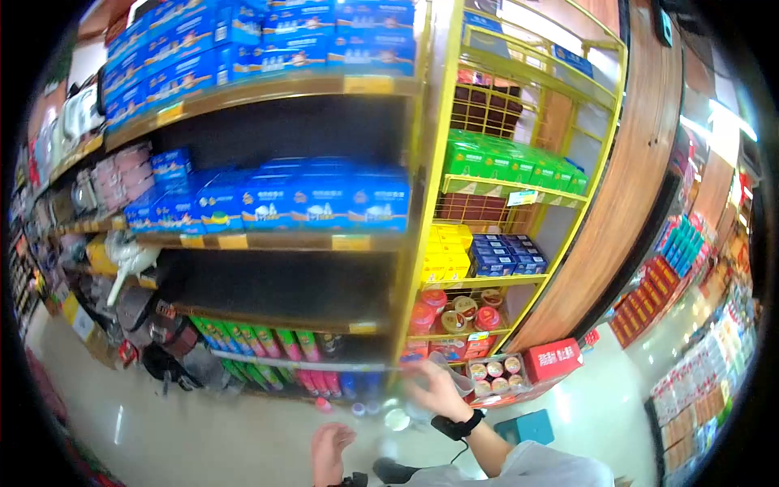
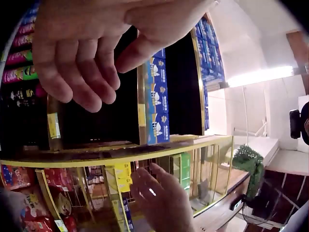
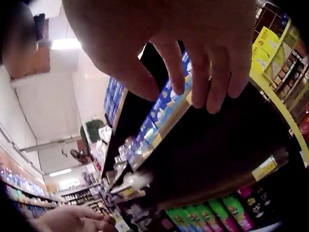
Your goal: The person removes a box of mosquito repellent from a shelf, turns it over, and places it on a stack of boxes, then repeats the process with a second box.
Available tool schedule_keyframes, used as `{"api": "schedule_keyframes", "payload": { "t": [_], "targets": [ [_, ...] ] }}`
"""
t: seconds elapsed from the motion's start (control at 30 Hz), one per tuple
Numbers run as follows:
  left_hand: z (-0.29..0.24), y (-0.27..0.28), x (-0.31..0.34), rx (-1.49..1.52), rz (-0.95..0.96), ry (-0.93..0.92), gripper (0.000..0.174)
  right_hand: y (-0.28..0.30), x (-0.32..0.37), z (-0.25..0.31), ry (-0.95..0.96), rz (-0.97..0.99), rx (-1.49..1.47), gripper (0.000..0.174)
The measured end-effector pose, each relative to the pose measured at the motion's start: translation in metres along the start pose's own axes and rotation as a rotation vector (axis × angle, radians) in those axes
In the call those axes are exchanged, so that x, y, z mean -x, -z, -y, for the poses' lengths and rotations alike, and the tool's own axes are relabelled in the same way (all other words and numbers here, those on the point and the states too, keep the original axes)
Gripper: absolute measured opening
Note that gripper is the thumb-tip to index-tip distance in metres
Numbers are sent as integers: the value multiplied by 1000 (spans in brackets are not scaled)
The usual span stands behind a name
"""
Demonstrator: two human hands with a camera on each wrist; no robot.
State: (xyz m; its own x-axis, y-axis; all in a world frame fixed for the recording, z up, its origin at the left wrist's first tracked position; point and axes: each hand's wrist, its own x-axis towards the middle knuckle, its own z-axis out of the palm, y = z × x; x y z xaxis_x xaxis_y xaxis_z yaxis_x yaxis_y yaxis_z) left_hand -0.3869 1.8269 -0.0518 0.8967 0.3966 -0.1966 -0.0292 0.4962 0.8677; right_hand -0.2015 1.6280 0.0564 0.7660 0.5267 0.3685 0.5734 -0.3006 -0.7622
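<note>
Low in the head view, the left hand [image 1: 331, 454] is held up over the floor with nothing in it. The right hand [image 1: 438, 394], blurred at the fingertips, hangs in front of the yellow rack's foot and holds nothing. Loosely bent fingers show on the left hand [image 2: 82, 53] in the left wrist view, with the right hand [image 2: 164, 198] beyond. In the right wrist view the fingers of the right hand [image 3: 169, 38] hang down, spread apart, and the left hand [image 3: 72, 220] is at the bottom. No contact with goods is visible.
Blue boxes [image 1: 324, 199] line brown shelves; green and pink packs [image 1: 260, 339] stand on the low shelf. The yellow rack [image 1: 519, 280] holds green boxes [image 1: 487, 158], yellow boxes [image 1: 445, 256] and tubs [image 1: 464, 307]. A red carton [image 1: 553, 359] and a teal box [image 1: 526, 426] stand lower right.
</note>
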Motion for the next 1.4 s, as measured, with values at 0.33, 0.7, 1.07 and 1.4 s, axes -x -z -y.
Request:
{"api": "schedule_keyframes", "payload": {
  "t": [0.33,0.7,1.07,1.4],
  "targets": [
    [-94,-61,-150,-47,121,13,18,33,-178,22,296,-386,-65,53],
    [-151,-128,-278,-234,445,-50,18,35,-337,22,169,-779,274,54],
    [-200,-139,-369,-96,808,79,36,31,-341,25,-85,-588,-113,45],
    [-199,-139,-368,58,887,39,58,4,-293,20,-4,-756,488,64]
  ]
}}
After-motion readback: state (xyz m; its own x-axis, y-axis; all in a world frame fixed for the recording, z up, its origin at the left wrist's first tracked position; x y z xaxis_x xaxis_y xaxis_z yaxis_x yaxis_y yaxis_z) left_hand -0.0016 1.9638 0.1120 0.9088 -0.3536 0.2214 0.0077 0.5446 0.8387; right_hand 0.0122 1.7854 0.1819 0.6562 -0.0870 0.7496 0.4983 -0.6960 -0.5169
